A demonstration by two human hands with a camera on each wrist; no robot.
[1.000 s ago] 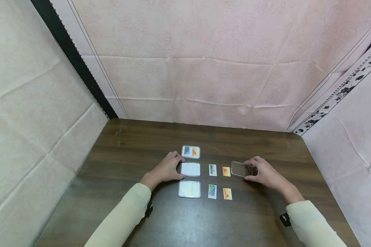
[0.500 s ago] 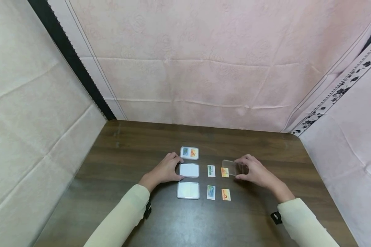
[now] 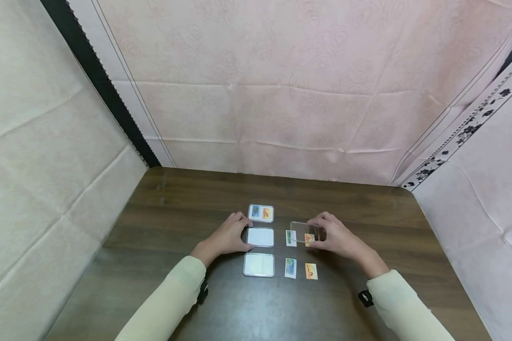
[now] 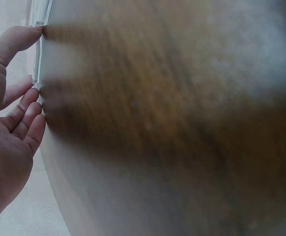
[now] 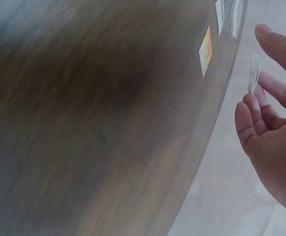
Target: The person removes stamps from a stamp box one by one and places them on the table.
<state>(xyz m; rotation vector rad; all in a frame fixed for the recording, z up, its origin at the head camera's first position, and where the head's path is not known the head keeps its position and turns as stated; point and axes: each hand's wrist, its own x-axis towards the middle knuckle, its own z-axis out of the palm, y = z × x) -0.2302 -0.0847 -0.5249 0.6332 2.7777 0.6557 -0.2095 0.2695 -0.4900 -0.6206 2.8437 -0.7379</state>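
Observation:
My left hand point(image 3: 225, 239) holds a shallow clear case with a white inside point(image 3: 260, 237) by its left end, thumb at the near edge and index finger at the far edge. In the left wrist view the thumb and fingertips meet the case's clear rim point(image 4: 37, 64). With thumb and fingers, my right hand point(image 3: 340, 240) grips a clear plastic lid point(image 3: 299, 227) by its right end, raised over the table. Through the lid show a small green picture card point(image 3: 291, 239) and an orange one point(image 3: 309, 239). The right wrist view has the lid point(image 5: 254, 73) edge-on.
Beyond the held case lies a similar case point(image 3: 260, 213) containing a blue and an orange card. Nearer me is another white case point(image 3: 259, 265), with a blue card point(image 3: 290, 268) and an orange card point(image 3: 311, 271) to its right. Cloth hangs behind the wooden table point(image 3: 187, 199).
My right hand has carried the clear lid leftward, from right of the orange card to over the two upper cards. The left hand has stayed at the middle case.

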